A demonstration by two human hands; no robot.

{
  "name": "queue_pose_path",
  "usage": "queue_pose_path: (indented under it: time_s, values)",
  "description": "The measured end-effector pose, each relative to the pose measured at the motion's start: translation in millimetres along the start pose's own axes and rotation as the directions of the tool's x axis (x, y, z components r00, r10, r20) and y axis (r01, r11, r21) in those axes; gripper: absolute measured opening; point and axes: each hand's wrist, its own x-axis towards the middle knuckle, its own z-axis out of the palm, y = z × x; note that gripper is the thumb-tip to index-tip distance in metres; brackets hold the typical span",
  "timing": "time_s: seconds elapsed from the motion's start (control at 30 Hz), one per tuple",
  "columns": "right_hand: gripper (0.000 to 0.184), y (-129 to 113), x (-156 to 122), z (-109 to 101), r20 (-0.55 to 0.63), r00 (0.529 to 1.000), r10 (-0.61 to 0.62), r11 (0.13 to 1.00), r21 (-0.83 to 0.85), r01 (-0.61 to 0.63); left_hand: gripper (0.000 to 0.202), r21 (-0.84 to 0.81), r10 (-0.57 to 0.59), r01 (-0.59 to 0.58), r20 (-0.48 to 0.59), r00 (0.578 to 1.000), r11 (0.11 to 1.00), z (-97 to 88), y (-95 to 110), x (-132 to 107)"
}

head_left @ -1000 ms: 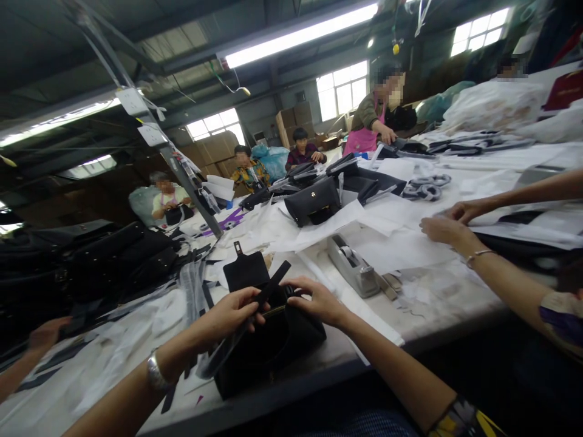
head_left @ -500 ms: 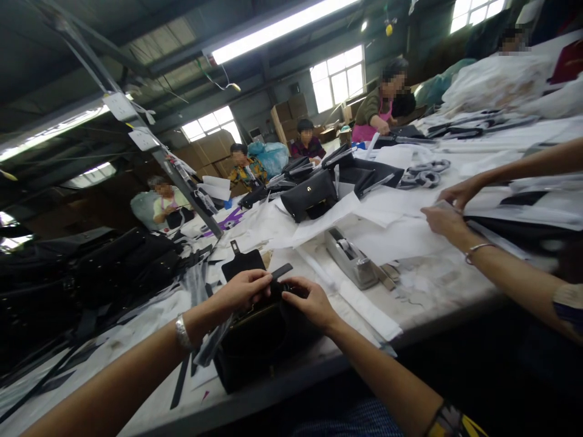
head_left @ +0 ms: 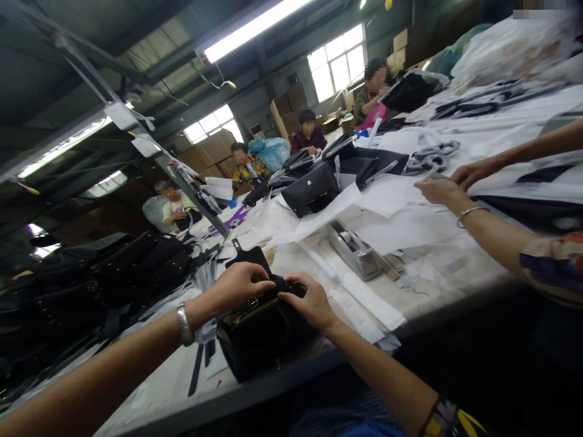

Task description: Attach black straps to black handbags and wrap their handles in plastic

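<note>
A small black handbag (head_left: 257, 331) stands at the near edge of the long white table (head_left: 437, 285), its flap (head_left: 248, 256) lying back open. My left hand (head_left: 239, 284) is closed on the bag's top rim, where a thin black strap was seen earlier. My right hand (head_left: 310, 300) grips the same top edge just to the right, fingers curled over it. The two hands almost touch. A silver bangle (head_left: 183, 324) sits on my left wrist.
A grey tape dispenser (head_left: 353, 249) lies right of the bag among white paper sheets. A co-worker's two hands (head_left: 444, 185) rest on paper at the right. More black bags (head_left: 312, 191) sit farther back, a dark pile (head_left: 113, 273) at left. Several people sit beyond.
The strap that stuck up between my hands has been brought down onto the bag's top. Both hands have closed in together on the rim. The camera has tilted slightly.
</note>
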Motion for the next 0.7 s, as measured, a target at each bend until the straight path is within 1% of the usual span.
queue_pose_path:
  time_s: [0.07,0.13,0.2,0.37,0.5,0.6,0.7]
  values:
    - [0.028,0,-1,1,-0.006,1.000,-0.010,1.000,-0.001,0.010,0.035,0.104,0.004,-0.004,-0.007,1.000,0.995,0.0,5,1]
    - [0.027,0,-1,1,-0.003,1.000,-0.028,1.000,-0.003,0.028,0.035,0.184,0.000,-0.005,0.025,1.000,0.983,-0.3,11,3]
    - [0.026,-1,-1,1,0.001,0.999,-0.051,0.999,-0.011,0.051,0.035,0.226,-0.011,-0.003,0.061,0.998,0.974,-0.8,15,5]
    - [0.026,-1,-2,2,-0.010,0.997,-0.075,0.997,-0.035,0.075,0.032,0.268,-0.047,0.018,0.102,0.994,0.963,-1.1,23,18]
    - [0.029,4,-4,4,-0.036,0.996,-0.080,0.997,-0.028,0.079,0.029,0.295,-0.052,0.017,0.112,0.992,0.955,0.7,27,24]
    - [0.030,6,-5,6,-0.053,0.995,-0.083,0.996,-0.020,0.082,0.028,0.305,-0.051,0.019,0.096,0.994,0.952,3.0,30,23]
    - [0.030,7,-6,7,-0.061,0.994,-0.092,0.996,-0.014,0.091,0.027,0.308,-0.048,0.031,0.046,0.998,0.951,7.2,32,21]
